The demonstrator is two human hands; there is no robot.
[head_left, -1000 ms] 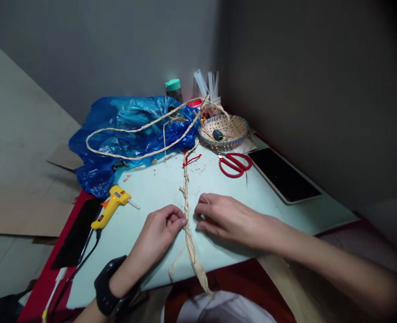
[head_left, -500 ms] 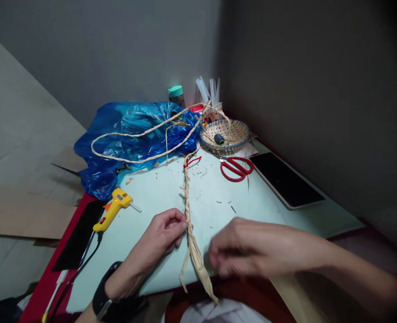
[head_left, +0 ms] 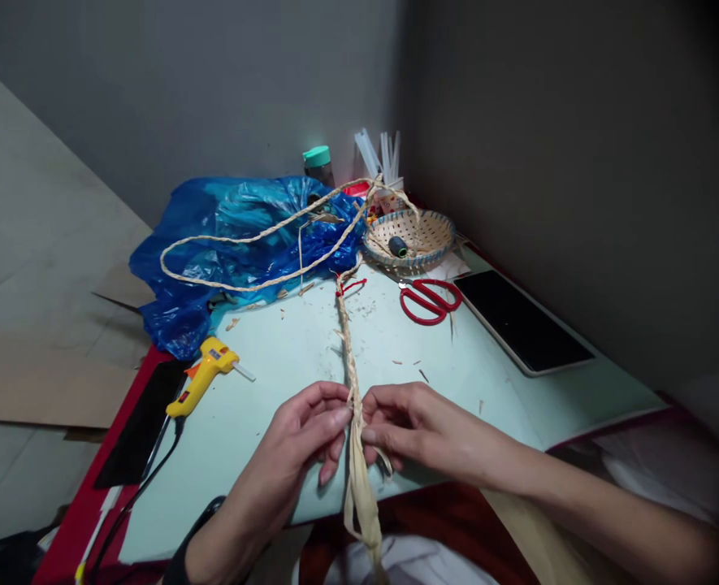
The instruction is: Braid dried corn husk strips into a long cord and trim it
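A pale braided straw-like cord [head_left: 346, 341] runs down the middle of the table, tied with red string [head_left: 352, 286] near its far end. Its near end fans into loose flat strands [head_left: 364, 500] that hang over the table edge. My left hand [head_left: 310, 431] pinches the braid from the left where the plaiting ends. From the right, my right hand [head_left: 411, 426] closes thumb and fingers on the strands at the same spot, with a thin strand end poking out below its fingers.
A yellow glue gun [head_left: 204, 378] lies left; red-handled scissors [head_left: 430, 301] and a dark-screened tablet [head_left: 523, 321] lie right. Behind are a blue plastic bag [head_left: 213, 211] under a long cord loop [head_left: 204, 238], a woven basket [head_left: 423, 260] holding a thread spool [head_left: 397, 246], and a green-lidded bottle [head_left: 318, 162].
My right hand was apart from the braid, swung down and toward me, then came in to grip the strands beside my left hand. The braid's near part has shifted slightly right.
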